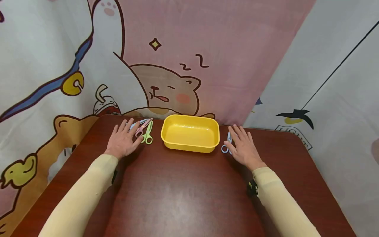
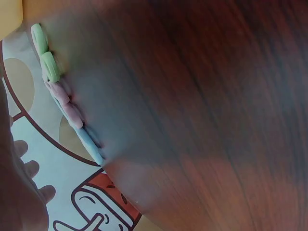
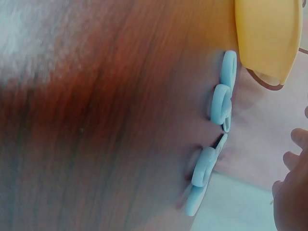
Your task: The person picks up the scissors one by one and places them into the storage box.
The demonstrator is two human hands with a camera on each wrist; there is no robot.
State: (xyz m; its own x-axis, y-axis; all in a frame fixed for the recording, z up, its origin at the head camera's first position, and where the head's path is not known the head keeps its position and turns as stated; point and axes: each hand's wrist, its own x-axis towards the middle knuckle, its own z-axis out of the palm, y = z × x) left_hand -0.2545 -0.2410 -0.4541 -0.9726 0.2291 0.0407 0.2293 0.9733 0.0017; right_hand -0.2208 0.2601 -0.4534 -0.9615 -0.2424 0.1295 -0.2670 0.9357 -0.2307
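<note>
My left hand [image 1: 120,140] hovers above the table's left side with fingers spread, holding nothing. Close by its fingertips lie green scissors [image 1: 150,127], pink scissors [image 1: 143,126] and light-blue scissors [image 1: 143,121], the blue pair partly covered by the hand. On the other side my right hand [image 1: 243,146] is likewise outstretched, its fingers straight and empty. Blue scissors [image 1: 229,136] lie just left of it. The right wrist view shows a second blue pair [image 3: 205,163] beside the first, hidden under the hand in the head view.
Between the hands, near the back edge, stands a yellow plastic basin [image 1: 189,146] with nothing in it. The dark red-brown table [image 1: 177,191] meets a cartoon-printed curtain [image 1: 225,49] behind and at the sides.
</note>
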